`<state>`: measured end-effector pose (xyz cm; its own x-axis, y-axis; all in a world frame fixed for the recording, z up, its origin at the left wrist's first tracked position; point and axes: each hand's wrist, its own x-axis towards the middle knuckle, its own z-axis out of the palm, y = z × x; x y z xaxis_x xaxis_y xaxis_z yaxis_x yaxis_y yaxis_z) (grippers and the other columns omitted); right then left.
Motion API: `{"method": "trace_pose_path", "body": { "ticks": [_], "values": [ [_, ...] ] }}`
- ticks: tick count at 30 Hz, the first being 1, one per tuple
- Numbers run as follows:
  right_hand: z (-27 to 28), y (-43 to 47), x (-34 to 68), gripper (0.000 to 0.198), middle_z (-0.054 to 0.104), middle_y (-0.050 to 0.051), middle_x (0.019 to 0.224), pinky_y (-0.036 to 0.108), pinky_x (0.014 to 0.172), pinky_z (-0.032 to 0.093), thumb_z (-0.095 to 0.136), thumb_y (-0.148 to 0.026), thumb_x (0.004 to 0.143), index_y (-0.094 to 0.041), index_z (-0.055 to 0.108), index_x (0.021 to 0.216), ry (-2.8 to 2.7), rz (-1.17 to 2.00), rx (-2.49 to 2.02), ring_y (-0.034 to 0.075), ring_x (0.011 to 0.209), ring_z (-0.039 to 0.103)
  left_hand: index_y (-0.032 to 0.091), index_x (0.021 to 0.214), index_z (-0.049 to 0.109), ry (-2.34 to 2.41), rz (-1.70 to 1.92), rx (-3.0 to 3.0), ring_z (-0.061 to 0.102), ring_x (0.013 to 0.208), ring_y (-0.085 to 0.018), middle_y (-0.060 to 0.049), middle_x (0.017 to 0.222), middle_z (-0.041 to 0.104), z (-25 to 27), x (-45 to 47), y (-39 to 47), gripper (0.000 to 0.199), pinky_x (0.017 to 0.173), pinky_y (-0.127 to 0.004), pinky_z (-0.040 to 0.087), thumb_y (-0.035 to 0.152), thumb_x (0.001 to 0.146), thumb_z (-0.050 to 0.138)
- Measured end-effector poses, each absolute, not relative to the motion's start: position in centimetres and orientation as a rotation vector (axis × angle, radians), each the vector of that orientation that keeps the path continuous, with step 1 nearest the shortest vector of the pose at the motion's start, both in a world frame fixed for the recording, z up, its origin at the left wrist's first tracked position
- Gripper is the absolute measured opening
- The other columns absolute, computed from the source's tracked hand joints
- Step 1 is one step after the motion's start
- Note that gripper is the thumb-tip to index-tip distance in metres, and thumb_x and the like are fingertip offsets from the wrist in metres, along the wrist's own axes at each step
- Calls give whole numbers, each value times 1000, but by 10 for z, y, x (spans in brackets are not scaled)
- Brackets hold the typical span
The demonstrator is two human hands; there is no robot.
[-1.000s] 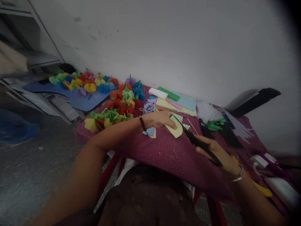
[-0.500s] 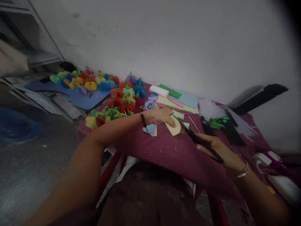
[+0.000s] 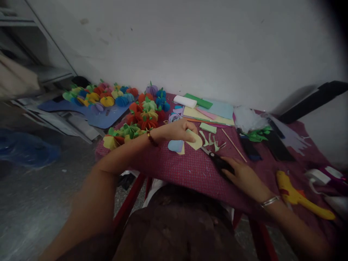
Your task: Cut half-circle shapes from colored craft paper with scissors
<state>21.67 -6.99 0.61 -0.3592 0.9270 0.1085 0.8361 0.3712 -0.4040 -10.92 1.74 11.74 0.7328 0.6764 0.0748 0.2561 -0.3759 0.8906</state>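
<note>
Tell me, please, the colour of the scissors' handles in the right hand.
The scissors' handles are black; the head view shows them best.

Cream paper [image 3: 197,143]: matt | scissors [image 3: 217,158]: metal, plastic | tablecloth [image 3: 176,174]: woven cloth | bangle [image 3: 270,201]: metal (glossy)

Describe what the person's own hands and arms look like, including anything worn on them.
The left hand has a dark reddish-brown beaded bracelet at its wrist; the right hand has a shiny, silver-coloured, rounded bangle. Neither hand is gloved, and no sleeve reaches either wrist. Any rings are too small to make out.
</note>
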Motion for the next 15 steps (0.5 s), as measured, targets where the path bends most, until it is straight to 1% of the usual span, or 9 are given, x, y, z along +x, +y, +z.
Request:
{"method": "trace_pose_path", "body": {
  "ticks": [2, 5, 7, 9, 12, 14, 15],
  "values": [
    [11, -80, 208, 35, 73, 14, 114, 47, 90, 56, 54, -29, 92, -19, 70, 122, -2400, 331, -1518, 30, 97, 70, 14, 70, 69, 675, 584, 2074, 57, 78, -13, -3, 78, 63, 119, -108, 10, 10, 73, -25, 43, 24, 70, 69],
    [35, -89, 188, 26, 72, 12, 105, 46, 89, 53, 56, -34, 93, -21, 74, 107, -2326, 317, -1438, 29, 95, 67, 15, 61, 62, 676, 586, 2176, 52, 76, -13, -2, 73, 57, 118, -97, -1, 11, 73, -25, 40, 19, 70, 66],
    [55, -88, 171, 23, 70, 10, 102, 41, 87, 52, 58, -36, 93, -22, 71, 105, -2172, 481, -1322, 26, 95, 66, 15, 59, 60, 668, 540, 2183, 50, 73, -12, -1, 72, 55, 116, -87, -5, 11, 71, -25, 38, 17, 69, 66],
    [70, -82, 154, 20, 68, 7, 98, 36, 81, 51, 63, -35, 90, -22, 69, 103, -2076, 645, -1220, 23, 89, 64, 15, 60, 59, 653, 492, 2172, 49, 70, -11, 0, 71, 55, 115, -78, -6, 11, 68, -24, 37, 17, 67, 66],
    [78, -71, 133, 11, 62, 3, 80, 31, 69, 44, 66, -31, 83, -21, 65, 81, -2036, 733, -1138, 19, 74, 57, 14, 60, 59, 639, 417, 2149, 46, 65, -9, 2, 69, 53, 114, -69, -5, 15, 62, -23, 34, 22, 67, 69],
    [74, -66, 127, 15, 57, 1, 73, 30, 66, 41, 65, -29, 82, -21, 60, 70, -1978, 780, -1116, 17, 70, 53, 14, 60, 59, 657, 391, 2112, 45, 63, -8, 3, 66, 52, 112, -68, -4, 18, 59, -22, 32, 25, 67, 71],
    [70, -63, 126, 16, 57, 0, 71, 30, 66, 40, 65, -28, 81, -21, 59, 68, -1924, 813, -1118, 16, 69, 52, 14, 61, 59, 686, 406, 2077, 45, 62, -8, 3, 65, 52, 110, -69, -4, 19, 58, -22, 32, 26, 66, 73]
  ]
}}
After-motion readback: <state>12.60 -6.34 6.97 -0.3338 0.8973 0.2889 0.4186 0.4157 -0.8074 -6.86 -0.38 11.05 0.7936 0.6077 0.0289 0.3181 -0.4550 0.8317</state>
